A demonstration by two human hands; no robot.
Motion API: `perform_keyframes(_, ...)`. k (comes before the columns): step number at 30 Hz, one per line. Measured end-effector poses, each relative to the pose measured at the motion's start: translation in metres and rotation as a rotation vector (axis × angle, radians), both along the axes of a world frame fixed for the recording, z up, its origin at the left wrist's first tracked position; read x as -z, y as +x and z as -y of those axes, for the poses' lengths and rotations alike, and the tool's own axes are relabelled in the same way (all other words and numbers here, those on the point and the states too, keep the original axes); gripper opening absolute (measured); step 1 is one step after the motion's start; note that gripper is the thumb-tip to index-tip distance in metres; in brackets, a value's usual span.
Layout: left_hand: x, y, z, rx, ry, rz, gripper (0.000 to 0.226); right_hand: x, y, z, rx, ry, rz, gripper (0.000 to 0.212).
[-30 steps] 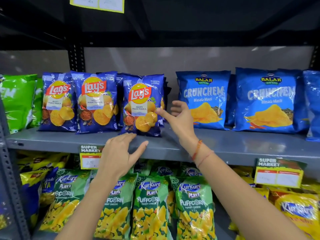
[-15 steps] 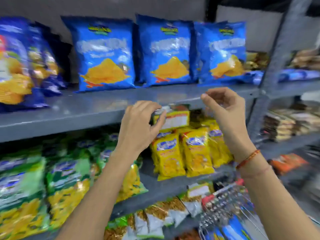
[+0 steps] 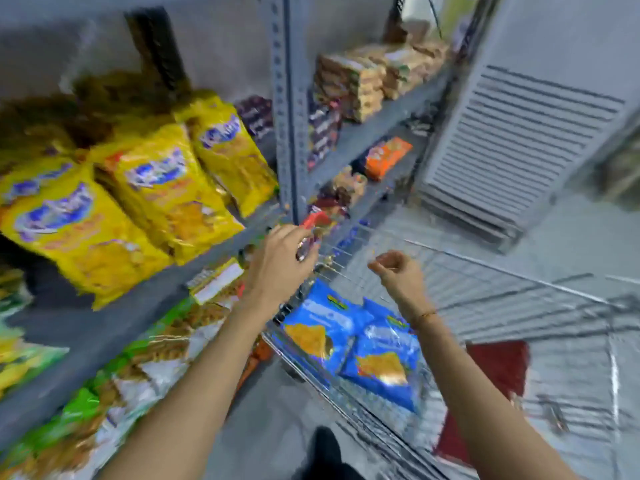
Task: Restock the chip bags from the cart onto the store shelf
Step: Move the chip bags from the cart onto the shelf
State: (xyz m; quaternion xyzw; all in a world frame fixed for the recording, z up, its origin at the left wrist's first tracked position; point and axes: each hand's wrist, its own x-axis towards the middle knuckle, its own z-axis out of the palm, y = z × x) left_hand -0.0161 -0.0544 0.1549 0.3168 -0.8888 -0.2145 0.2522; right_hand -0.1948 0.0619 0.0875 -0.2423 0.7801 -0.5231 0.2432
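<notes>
Both our hands hang over the cart (image 3: 467, 271), and neither grips a bag. Our left hand (image 3: 282, 263) hovers near the cart's far-left corner with fingers loosely curled; something small and shiny shows at its fingertips, but blur keeps us from telling whether we hold it or it lies behind. Our right hand (image 3: 398, 271) is loosely closed on nothing, above the basket.

The chip bags (image 3: 349, 344), two blue ones, lie flat in the cart's near-left corner, just below our wrists, one overlapping the other. The shelf (image 3: 104, 317) stands to our left, its visible tiers already crowded with yellow bags (image 3: 104, 216) and green ones lower down.

What could go wrong from here, as we judge it:

- We are moving fast, going by the blur, so a reach down may catch the wire rim or snag a finger in the mesh.
- Grabbing the overlapped pair by one corner may drag the second bag along and drop it on the floor.
- Squeezing hard may crush the chips or burst a puffed bag.
- No open blue slot shows in this view, so we may push the bags into the wrong row.
</notes>
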Motion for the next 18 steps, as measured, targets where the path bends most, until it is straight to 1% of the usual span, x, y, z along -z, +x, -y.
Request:
perform_keyframes(2, 0.035, -0.018, -0.003, 0.004, 0.137, 0.113, 0.036, 0.046, -0.009, -0.014, -0.005, 0.148, 0.048, 0.012)
perform_keyframes(5, 0.095, -0.035, -0.006, -0.003, 0.387, 0.313, 0.039, 0.105, -0.007, -0.032, -0.023, 0.347, 0.196, 0.023)
perform_keyframes(7, 0.134, -0.040, -0.009, 0.019, 0.572, 0.522, 0.048, 0.137, 0.005, -0.042, -0.041, 0.432, 0.302, 0.028)
perform_keyframes(8, 0.153, -0.041, -0.011, 0.040, 0.647, 0.655, 0.052, 0.155, 0.013, -0.046, -0.034, 0.468, 0.368, 0.029)
perform_keyframes(10, 0.183, -0.044, -0.013, 0.079, 0.706, 0.860, 0.057, 0.183, 0.030, -0.049, -0.043, 0.526, 0.488, 0.032)
perform_keyframes(12, 0.205, -0.048, -0.008, 0.072, 0.703, 0.916, 0.059, 0.210, 0.044, -0.048, -0.083, 0.559, 0.584, 0.041)
perform_keyframes(13, 0.213, -0.051, -0.003, 0.055, 0.712, 0.911, 0.059, 0.218, 0.048, -0.045, -0.087, 0.570, 0.626, 0.041)
perform_keyframes(15, 0.226, -0.055, 0.011, 0.007, 0.703, 0.890, 0.056, 0.233, 0.055, -0.034, -0.038, 0.537, 0.707, 0.032)
perform_keyframes(16, 0.233, -0.058, 0.020, -0.003, 0.691, 0.894, 0.053, 0.241, 0.058, -0.029, -0.016, 0.525, 0.733, 0.046)
perform_keyframes(17, 0.238, -0.061, 0.029, -0.001, 0.673, 0.895, 0.051, 0.255, 0.062, -0.023, 0.011, 0.510, 0.733, 0.075)
perform_keyframes(18, 0.243, -0.064, 0.039, -0.011, 0.658, 0.904, 0.053, 0.275, 0.065, -0.019, 0.039, 0.482, 0.726, 0.098)
